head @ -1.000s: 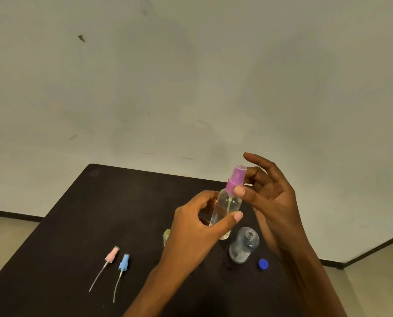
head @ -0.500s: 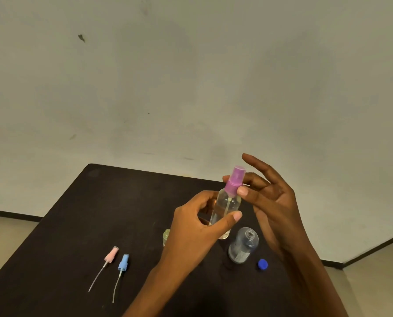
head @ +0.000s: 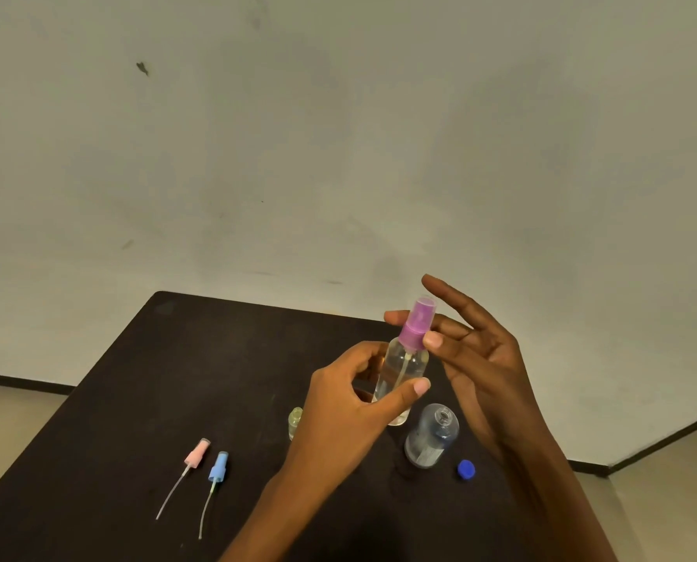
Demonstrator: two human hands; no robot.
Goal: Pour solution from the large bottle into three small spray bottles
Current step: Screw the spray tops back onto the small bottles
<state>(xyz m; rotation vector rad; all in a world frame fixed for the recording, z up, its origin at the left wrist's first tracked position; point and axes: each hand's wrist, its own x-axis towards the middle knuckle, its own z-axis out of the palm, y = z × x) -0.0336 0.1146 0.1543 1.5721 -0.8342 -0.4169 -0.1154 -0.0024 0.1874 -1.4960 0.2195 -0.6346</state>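
Observation:
My left hand (head: 348, 403) grips the body of a clear small spray bottle (head: 403, 369), held upright above the table. Its purple spray cap (head: 416, 327) is pinched between the thumb and a finger of my right hand (head: 476, 358), whose other fingers are spread. The large clear bottle (head: 431, 436) stands uncapped on the table under my hands, with its blue cap (head: 466, 469) lying to its right. A second small bottle (head: 295, 421), uncapped, peeks out left of my left wrist. A third small bottle is not visible.
A pink spray head (head: 194, 456) and a blue spray head (head: 218, 470), each with a long dip tube, lie side by side on the left of the black table (head: 176, 379). A pale wall rises close behind the table's far edge.
My right fingers have shifted around the purple cap, with the index finger now showing past its far side. The bottle and my left hand stay almost where they were.

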